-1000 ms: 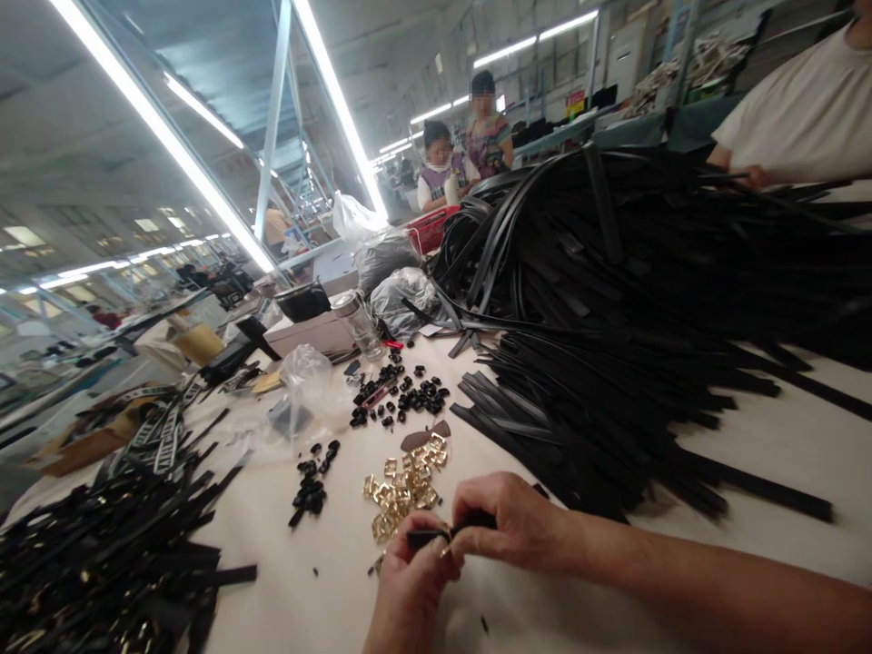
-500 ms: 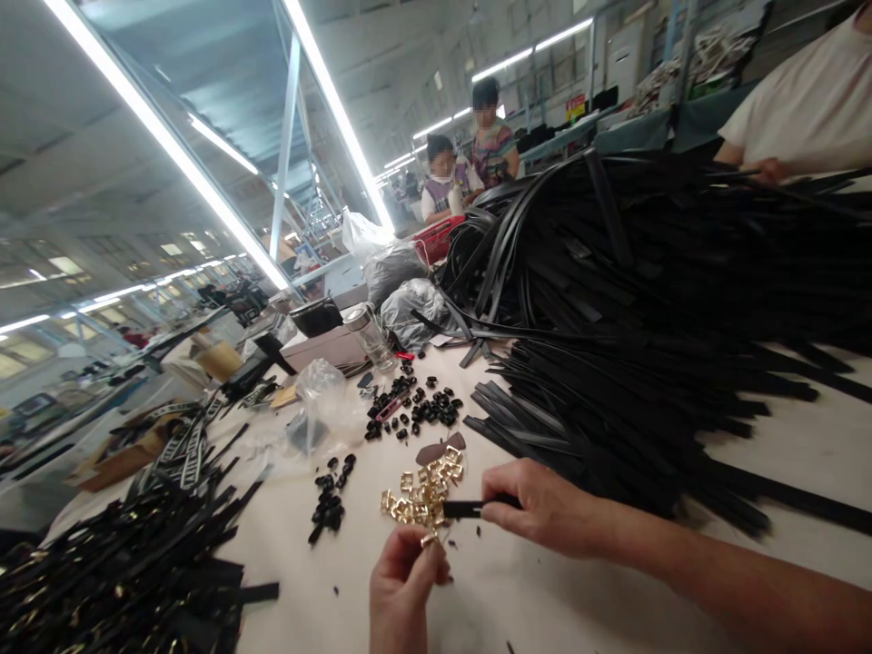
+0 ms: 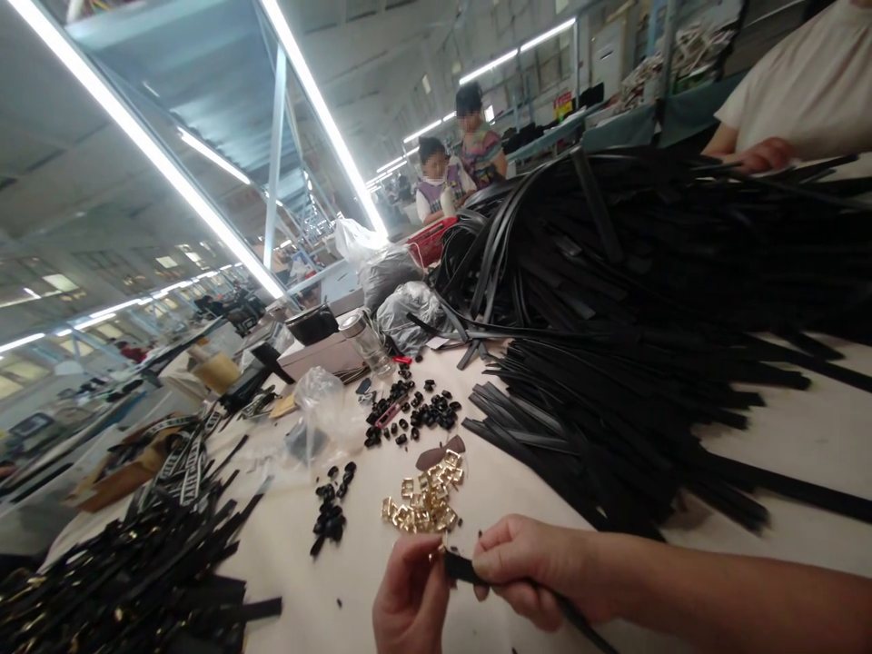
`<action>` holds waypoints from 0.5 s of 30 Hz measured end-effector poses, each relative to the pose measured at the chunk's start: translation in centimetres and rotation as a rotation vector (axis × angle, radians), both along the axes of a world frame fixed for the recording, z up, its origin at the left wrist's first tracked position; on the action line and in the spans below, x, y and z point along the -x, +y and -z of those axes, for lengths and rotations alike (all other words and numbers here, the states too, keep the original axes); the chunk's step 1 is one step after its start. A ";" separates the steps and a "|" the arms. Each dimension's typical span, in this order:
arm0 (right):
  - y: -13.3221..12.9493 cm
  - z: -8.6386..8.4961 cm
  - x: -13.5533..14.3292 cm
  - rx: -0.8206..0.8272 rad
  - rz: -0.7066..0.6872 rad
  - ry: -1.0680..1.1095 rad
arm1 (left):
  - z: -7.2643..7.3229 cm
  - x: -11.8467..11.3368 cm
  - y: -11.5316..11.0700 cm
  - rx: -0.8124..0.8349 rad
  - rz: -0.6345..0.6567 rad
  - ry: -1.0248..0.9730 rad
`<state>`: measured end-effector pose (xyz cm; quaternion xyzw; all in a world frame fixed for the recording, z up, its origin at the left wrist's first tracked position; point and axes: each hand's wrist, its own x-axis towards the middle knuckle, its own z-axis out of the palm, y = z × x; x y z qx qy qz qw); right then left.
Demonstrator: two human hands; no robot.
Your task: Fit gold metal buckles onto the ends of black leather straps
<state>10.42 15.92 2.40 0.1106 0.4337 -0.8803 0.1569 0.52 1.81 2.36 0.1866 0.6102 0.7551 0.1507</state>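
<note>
My left hand (image 3: 409, 595) is closed in a pinch on a small gold buckle (image 3: 440, 549), mostly hidden by the fingers. My right hand (image 3: 528, 565) grips a black strap (image 3: 460, 569) near its end, and the strap's tail runs down to the right below the wrist. The strap end meets the buckle at my left fingertips; whether it is through the buckle I cannot tell. Just beyond both hands lies a loose pile of gold buckles (image 3: 423, 510), with a brown flat piece (image 3: 431, 458) at its far side.
Small black pieces (image 3: 436, 413) lie in clusters. A large heap of black straps (image 3: 654, 309) fills the right side; straps with gold fittings (image 3: 129, 581) are piled at left. Behind stand a glass jar (image 3: 368, 343) and plastic bags (image 3: 409, 313). A co-worker's hand (image 3: 767, 156) is at upper right.
My right hand has brought the strap end down and toward me, to the buckle at my left fingertips. The strap has left the buckle pile. My left hand has stayed nearly in place.
</note>
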 end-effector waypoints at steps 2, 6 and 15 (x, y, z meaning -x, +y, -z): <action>0.1 0.1 0.1 0.088 -0.038 -0.020 | 0.1 -0.3 0.1 -0.033 0.004 0.030; 0.2 0.3 0.2 0.168 -0.089 -0.075 | 0.6 -0.5 0.3 -0.095 -0.008 0.139; 0.1 0.0 0.1 0.188 0.025 -0.007 | 2.0 -0.3 -0.1 -0.047 -0.063 0.239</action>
